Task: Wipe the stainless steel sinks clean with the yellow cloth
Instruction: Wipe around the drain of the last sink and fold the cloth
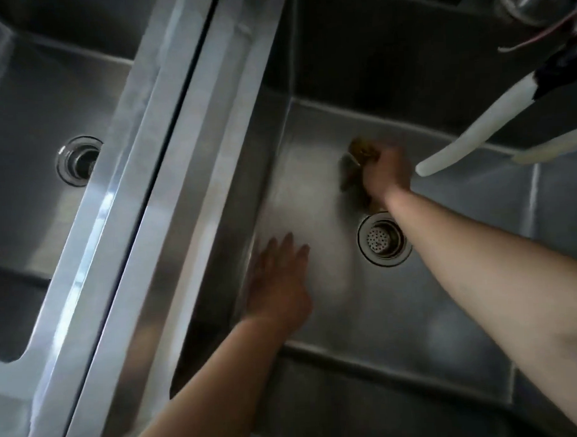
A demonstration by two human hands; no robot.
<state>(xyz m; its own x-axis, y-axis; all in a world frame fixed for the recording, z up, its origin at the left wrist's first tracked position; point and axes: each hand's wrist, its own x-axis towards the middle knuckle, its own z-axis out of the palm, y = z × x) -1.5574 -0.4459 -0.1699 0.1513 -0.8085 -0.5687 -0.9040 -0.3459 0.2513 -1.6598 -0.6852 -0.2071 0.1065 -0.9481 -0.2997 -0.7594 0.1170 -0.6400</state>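
- At centre right of the frame, the right hand presses the bunched yellow cloth against the floor of the right sink, its grip curled round the cloth just above the drain.
- The left hand, fingers straight and spread, rests flat at lower centre by the sink's left wall.
- A second sink fills the upper left; a white hose hangs at upper right.
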